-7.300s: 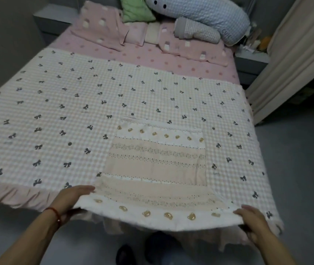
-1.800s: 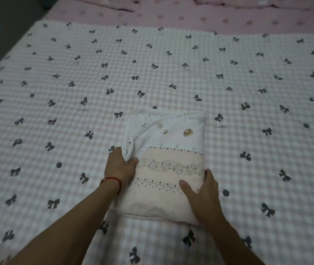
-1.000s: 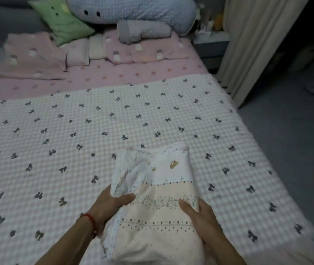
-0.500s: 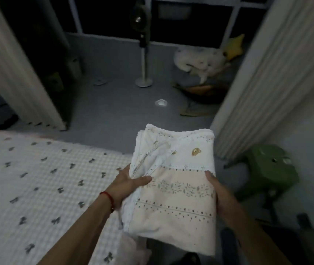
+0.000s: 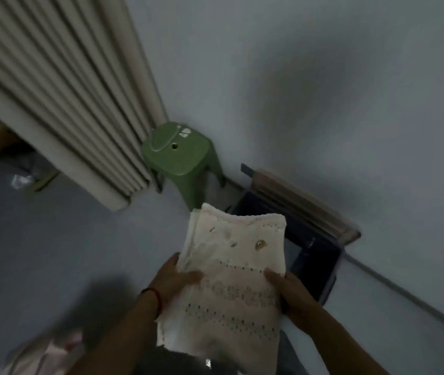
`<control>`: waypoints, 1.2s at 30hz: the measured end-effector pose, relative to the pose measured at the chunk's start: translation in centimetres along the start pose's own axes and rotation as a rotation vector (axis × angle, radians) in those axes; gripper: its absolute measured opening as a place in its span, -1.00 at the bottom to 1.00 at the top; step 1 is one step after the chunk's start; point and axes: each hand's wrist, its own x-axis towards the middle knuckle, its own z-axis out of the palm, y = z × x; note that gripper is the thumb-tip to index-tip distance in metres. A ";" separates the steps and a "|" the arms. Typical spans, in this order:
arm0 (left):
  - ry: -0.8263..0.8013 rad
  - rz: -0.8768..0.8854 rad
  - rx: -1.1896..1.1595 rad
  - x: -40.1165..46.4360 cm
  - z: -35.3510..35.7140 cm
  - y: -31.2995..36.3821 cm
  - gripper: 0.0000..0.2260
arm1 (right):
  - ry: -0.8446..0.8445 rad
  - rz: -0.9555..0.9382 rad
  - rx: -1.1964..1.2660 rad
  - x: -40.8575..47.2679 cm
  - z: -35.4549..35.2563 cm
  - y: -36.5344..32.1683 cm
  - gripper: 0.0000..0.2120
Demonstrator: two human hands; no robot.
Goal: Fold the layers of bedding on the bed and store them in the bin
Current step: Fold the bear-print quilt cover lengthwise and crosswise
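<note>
Grey floor (image 5: 53, 253), pale wall (image 5: 323, 77), ribbed beige curtain (image 5: 61, 98), green plastic stool (image 5: 180, 155). Folded quilted blanket (image 5: 231, 280), soft, dotted, is gripped at both edges by left hand (image 5: 173, 278) and right hand (image 5: 289, 290), thumbs on top, held above the dark rectangular bin (image 5: 312, 253) by the wall.

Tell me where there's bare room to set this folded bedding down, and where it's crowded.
Bare floor runs wide between the curtain and the left hand. The dark bin beyond the folded bedding shows an open dark inside, contents unclear. Crowded: the corner where the green stool stands against bin and wall. Both hands, the right hand included, grip the bedding.
</note>
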 end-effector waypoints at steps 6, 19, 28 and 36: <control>-0.187 -0.045 0.157 16.0 9.7 2.7 -0.51 | 0.228 0.119 0.290 9.4 -8.4 1.4 -0.53; -0.277 -0.115 0.302 53.2 22.8 -16.3 -0.12 | 0.396 0.094 0.390 42.6 -19.6 16.2 -0.66; -0.197 0.079 0.526 58.9 24.5 -23.2 -0.02 | 0.690 -0.032 0.013 49.8 -18.6 24.0 -0.36; -0.563 0.683 1.807 59.9 24.7 -20.8 0.38 | 0.158 0.000 -1.359 49.1 -17.9 23.8 0.40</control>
